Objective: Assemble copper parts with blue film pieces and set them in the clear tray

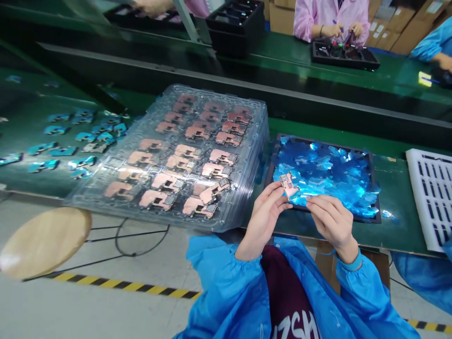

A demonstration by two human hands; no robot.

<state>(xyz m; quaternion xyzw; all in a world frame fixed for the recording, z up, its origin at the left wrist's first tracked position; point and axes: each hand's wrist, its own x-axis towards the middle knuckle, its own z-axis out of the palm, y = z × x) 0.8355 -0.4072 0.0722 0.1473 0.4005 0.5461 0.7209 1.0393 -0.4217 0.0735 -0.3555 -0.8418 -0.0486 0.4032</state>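
Copper-pink circuit board (289,185), small and irregular, pinched between left hand (263,214) and right hand (330,217).

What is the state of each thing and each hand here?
Small pink circuit board: held up over the tray of film.
Left hand: gripping the board.
Right hand: fingers pinched at the board's edge.
Black tray: heaped with blue film pieces.
Clear plastic tray stack: nearly full of boards.

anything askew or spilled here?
Yes: one copper-coloured circuit board lies tilted across its pocket in the clear plastic tray stack, which overhangs the table edge. Blue film scraps spill past the black tray.
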